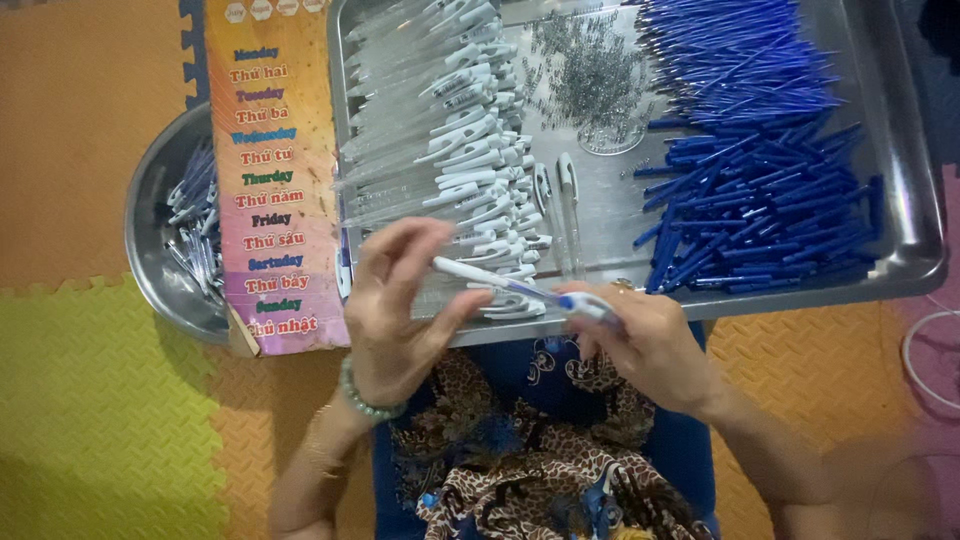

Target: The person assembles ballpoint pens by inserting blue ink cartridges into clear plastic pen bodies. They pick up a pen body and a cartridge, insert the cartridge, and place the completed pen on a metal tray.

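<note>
Pen (pixel 520 290): white barrel with blue tip, held level over the tray's (pixel 900 200) near edge, above the lap. Left hand (pixel 400 310): fingers curled loosely, thumb and forefinger pinched on the barrel's white end. Right hand (pixel 650 345): fingers closed around the blue tip end.

Barrels (pixel 450 140): clear-and-white heap, tray's left half. Springs (pixel 590 75): small grey scatter, far middle. Refills (pixel 750 170): blue pile, right half. Bowl (pixel 160 230): steel, off the tray's left edge, some pens inside. Chart (pixel 275 180): printed card between bowl and tray.

Handling judgement: both ends are best kept in line and pressed or turned gently, so nothing jams.

Room: bare tray strip is seen between barrels and refills; the hands are close to the near rim, with foam floor (pixel 100 400) open to either side.
</note>
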